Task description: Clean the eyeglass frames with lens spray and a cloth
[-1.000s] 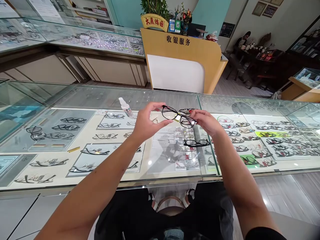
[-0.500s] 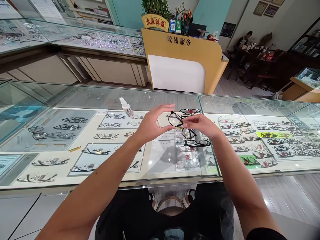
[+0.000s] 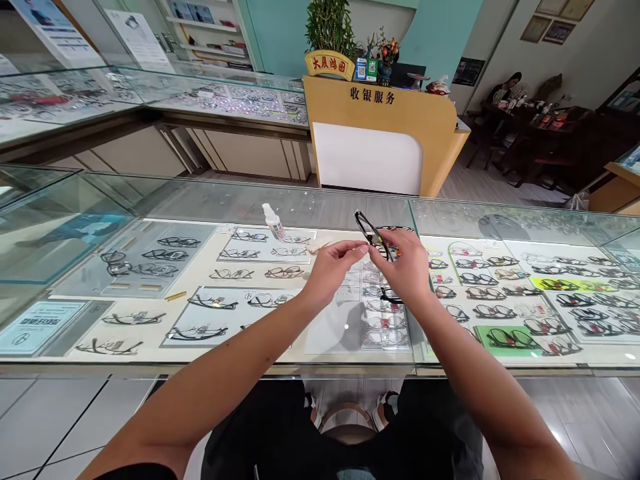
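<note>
A pair of black-framed glasses (image 3: pixel 369 230) is held above the glass counter, tilted, with one end pointing up and away. My right hand (image 3: pixel 406 263) grips it between thumb and fingers on its right side. My left hand (image 3: pixel 336 268) is closed, its thumb and fingertips pinched at the lower left of the frame; what they hold is too small to make out. Another dark pair of glasses (image 3: pixel 391 295) lies partly hidden behind my right hand. A white spray bottle (image 3: pixel 273 222) stands on the counter, to the left and farther back.
The glass display counter (image 3: pixel 210 365) holds rows of glasses on both sides. Beyond it stands a wooden cashier desk (image 3: pixel 370 100) with plants and a sign. A person (image 3: pixel 505 90) sits at a table at the far right.
The glasses have turned from lying nearly sideways to pointing up and away. My left hand has closed from a wide thumb-and-finger spread into a pinch. The view has shifted slightly left.
</note>
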Available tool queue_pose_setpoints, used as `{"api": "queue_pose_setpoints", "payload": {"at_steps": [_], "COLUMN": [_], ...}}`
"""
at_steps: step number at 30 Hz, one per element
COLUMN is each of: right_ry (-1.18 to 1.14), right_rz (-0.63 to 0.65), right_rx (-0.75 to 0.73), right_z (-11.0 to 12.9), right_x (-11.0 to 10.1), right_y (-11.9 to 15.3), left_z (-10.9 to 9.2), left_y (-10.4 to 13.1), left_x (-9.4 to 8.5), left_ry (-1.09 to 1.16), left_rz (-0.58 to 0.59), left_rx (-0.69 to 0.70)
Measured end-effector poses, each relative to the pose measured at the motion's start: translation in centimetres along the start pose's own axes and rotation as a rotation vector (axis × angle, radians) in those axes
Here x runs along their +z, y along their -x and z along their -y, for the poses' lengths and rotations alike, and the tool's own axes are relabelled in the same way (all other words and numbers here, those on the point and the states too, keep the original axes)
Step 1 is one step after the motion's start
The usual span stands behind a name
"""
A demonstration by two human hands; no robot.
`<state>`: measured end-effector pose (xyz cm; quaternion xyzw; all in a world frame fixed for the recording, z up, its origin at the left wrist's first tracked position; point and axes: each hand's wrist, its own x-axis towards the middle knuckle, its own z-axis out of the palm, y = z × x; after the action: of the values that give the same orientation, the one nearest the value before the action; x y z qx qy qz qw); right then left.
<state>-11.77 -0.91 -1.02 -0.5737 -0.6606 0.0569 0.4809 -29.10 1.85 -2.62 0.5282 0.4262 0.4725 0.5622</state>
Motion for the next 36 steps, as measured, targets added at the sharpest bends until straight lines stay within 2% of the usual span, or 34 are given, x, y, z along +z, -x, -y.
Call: {"api": "queue_pose_setpoints", "payload": {"at_steps": [4, 7, 10, 13, 15, 17, 19, 21, 24, 27, 30, 36], "right_ry": [0.081, 0.085, 0.056, -0.049, -0.139, -0.214, -0.334, -0.456, -0.506, -0.494, -0.467, -0.482], "right_rz": [0.008, 0.041, 0.077, 0.085, 0.007, -0.17, -0.287, -0.344, -0.387, -0.407, -0.353, -0.267], "right_rx": [-0.064, -0.074, -0.085, -0.087, -0.013, 0.141, 0.266, 0.316, 0.346, 0.364, 0.375, 0.346], "right_z": [0.2, 0.2, 0.7, 0.8, 0.3, -0.9, -2.4, -4.0, -5.7, -6.5, -7.0, -7.7], "right_x": [0.9, 1.1, 0.9, 0.0, -1.1, -2.4, -3.8, -4.9, -5.9, -5.9, -5.7, -5.5], "right_y": [0.6, 0.8, 1.0, 0.7, -0.1, -1.4, -2.8, -4.1, -5.4, -5.7, -5.7, -5.5], "left_z": [0.4, 0.5, 0.6, 0.4, -0.1, -1.2, -2.7, -4.2, -5.4, -4.9, -3.7, -2.9], "left_y": [-0.4, -0.6, -0.9, -1.3, -1.6, -1.8, -2.1, -2.5, -3.2, -3.8, -4.2, -4.4], "left_x": [-0.1, -0.3, -0.5, -1.0, -1.3, -1.4, -1.1, -0.1, 2.5, 5.6, 8.0, 10.7], "left_ry": [0.118, 0.136, 0.098, 0.003, -0.097, -0.252, -0.461, -0.675, -0.886, -0.98, -1.08, -1.347], "left_rz": [0.026, 0.001, -0.022, -0.06, -0.085, -0.081, -0.01, 0.141, 0.325, 0.396, 0.474, 0.562], "left_rx": [-0.109, -0.133, -0.096, 0.02, 0.122, 0.225, 0.296, 0.322, 0.358, 0.38, 0.342, 0.23]}}
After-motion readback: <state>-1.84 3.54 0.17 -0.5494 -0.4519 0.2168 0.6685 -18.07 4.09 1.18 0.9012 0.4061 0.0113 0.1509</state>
